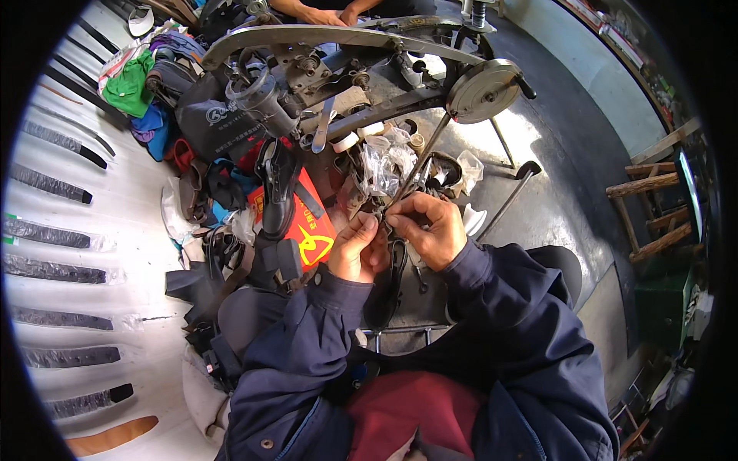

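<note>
My left hand (355, 250) and my right hand (432, 230) meet in front of my lap, fingers pinched close together. Between the fingertips is something small and dark, too small to make out. Just below the hands a black shoe (390, 280) shows near the floor. Left of them, a black leather shoe (278, 192) lies on the pile, against a red box or bag (317, 230) with yellow markings. Beyond my fingers are crumpled clear plastic bags (388, 165) and small rolls of tape (345, 142).
A hand-cranked sewing machine (338, 34) with a round wheel (484, 92) stands ahead. Another person's hands (330, 14) rest behind it. Black strips in plastic (54, 234) line the white surface at left. A wooden stool (649, 192) stands at right.
</note>
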{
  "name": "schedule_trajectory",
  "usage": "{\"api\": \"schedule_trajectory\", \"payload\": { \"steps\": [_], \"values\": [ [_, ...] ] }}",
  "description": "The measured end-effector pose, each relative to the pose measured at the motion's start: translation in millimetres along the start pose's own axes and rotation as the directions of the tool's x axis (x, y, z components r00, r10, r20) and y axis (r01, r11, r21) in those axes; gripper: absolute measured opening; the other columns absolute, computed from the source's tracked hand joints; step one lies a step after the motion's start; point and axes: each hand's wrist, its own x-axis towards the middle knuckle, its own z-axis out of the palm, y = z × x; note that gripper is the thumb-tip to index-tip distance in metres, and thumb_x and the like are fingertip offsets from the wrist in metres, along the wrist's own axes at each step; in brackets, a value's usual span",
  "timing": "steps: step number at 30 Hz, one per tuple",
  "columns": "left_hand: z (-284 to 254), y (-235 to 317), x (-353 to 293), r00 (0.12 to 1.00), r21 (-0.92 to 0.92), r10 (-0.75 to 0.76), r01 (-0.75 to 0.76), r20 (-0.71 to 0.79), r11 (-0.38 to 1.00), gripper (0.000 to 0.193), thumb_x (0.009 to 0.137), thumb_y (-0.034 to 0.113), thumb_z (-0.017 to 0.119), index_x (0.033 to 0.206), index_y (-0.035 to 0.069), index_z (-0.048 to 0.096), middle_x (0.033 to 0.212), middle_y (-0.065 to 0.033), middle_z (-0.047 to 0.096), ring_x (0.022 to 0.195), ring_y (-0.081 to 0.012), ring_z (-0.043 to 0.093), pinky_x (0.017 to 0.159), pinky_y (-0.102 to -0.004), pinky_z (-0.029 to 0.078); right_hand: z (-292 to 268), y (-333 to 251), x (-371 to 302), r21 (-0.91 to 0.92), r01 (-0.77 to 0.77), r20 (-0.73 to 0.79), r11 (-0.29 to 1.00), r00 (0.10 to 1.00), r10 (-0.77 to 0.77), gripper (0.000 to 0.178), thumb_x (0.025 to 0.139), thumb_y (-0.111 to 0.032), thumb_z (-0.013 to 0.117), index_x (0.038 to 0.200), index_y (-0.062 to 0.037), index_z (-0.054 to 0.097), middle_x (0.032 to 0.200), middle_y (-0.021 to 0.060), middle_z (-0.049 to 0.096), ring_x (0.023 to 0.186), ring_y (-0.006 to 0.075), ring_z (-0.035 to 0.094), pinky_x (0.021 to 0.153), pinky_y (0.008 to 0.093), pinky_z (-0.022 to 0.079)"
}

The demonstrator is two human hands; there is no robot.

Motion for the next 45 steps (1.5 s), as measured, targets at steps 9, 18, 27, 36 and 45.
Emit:
{"api": "schedule_trajectory", "payload": {
  "steps": [9,18,27,36,45],
  "values": [
    [-1.3,0.2,1.0,1.000,-0.015,-0.001,0.001,0.001,1.000,0.018,0.103,0.029,0.062,0.093,0.015,0.057,0.081,-0.0009,0.058,0.055,-0.0130,0.044,0.049,-0.0297,0.035,0.8,2.5,1.5,-0.018,0.055,-0.013,0.998,0.998,-0.055,0.012,0.087,-0.004,0.076,0.096,0.0020,0.073,0.085,0.0135,0.072,0.073,0.0183,0.071,0.068,0.0300,0.056],
    [-3.9,-0.2,1.0,1.000,-0.019,0.017,-0.016,0.018,1.000,0.018,0.103,0.029,0.061,0.093,0.015,0.058,0.081,-0.0021,0.060,0.055,-0.0139,0.046,0.050,-0.0305,0.036,0.7,5.2,1.6,-0.056,0.077,-0.007,0.995,0.997,-0.077,0.013,0.083,-0.006,0.077,0.094,0.0006,0.073,0.083,0.0138,0.070,0.073,0.0249,0.071,0.067,0.0323,0.054],
    [-3.7,-0.2,1.4,0.999,-0.050,0.021,-0.019,0.028,0.999,0.018,0.103,0.026,0.062,0.092,0.013,0.058,0.081,-0.0024,0.060,0.054,-0.0129,0.047,0.048,-0.0293,0.037,0.3,6.4,1.7,-0.107,0.108,-0.001,0.988,0.994,-0.109,0.012,0.083,-0.006,0.076,0.093,0.0002,0.073,0.085,0.0146,0.069,0.078,0.0298,0.071,0.070,0.0357,0.055],
    [-6.7,0.9,2.5,0.999,-0.001,0.016,-0.016,0.041,1.000,0.018,0.105,0.028,0.057,0.094,0.014,0.059,0.082,-0.0022,0.062,0.055,-0.0143,0.046,0.050,-0.0309,0.036,-0.5,5.3,1.4,-0.123,0.169,0.014,0.978,0.986,-0.169,0.010,0.083,-0.005,0.075,0.092,0.0004,0.072,0.084,0.0147,0.068,0.078,0.0317,0.070,0.070,0.0370,0.055],
    [-3.6,1.4,1.2,1.000,-0.030,0.023,-0.023,0.003,0.999,0.017,0.103,0.024,0.062,0.092,0.011,0.058,0.081,-0.0031,0.061,0.052,-0.0122,0.048,0.047,-0.0285,0.037,-2.6,4.3,1.1,-0.186,0.215,0.041,0.959,0.977,-0.211,0.012,0.084,0.000,0.075,0.096,0.0026,0.073,0.087,0.0127,0.070,0.077,0.0226,0.071,0.071,0.0318,0.055]
  ]
}}
